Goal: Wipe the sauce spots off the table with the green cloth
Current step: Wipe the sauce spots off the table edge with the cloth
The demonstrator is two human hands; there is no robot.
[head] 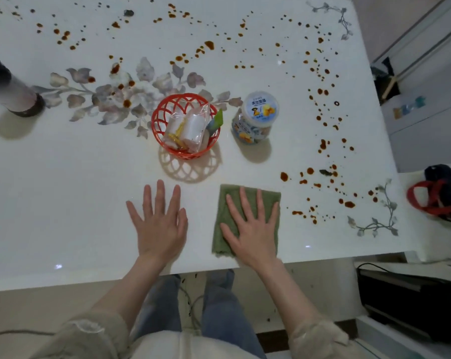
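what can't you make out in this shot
Head view only.
Table under the cloth: covered by the cloth and the right hand, so any spots there are hidden.
Tall object at the left: blurred and cut by the edge.
Jar label: too small to read.
Basket contents: wrapped and overlapping, unclear.
Far side of the table: cut by the top edge.

Cloth [223, 203] under right hand [253, 229] lower centre, left hand [159, 224] just left; basket [157, 125], jar [260, 110] above; sauce spots [323, 143] upper/right.
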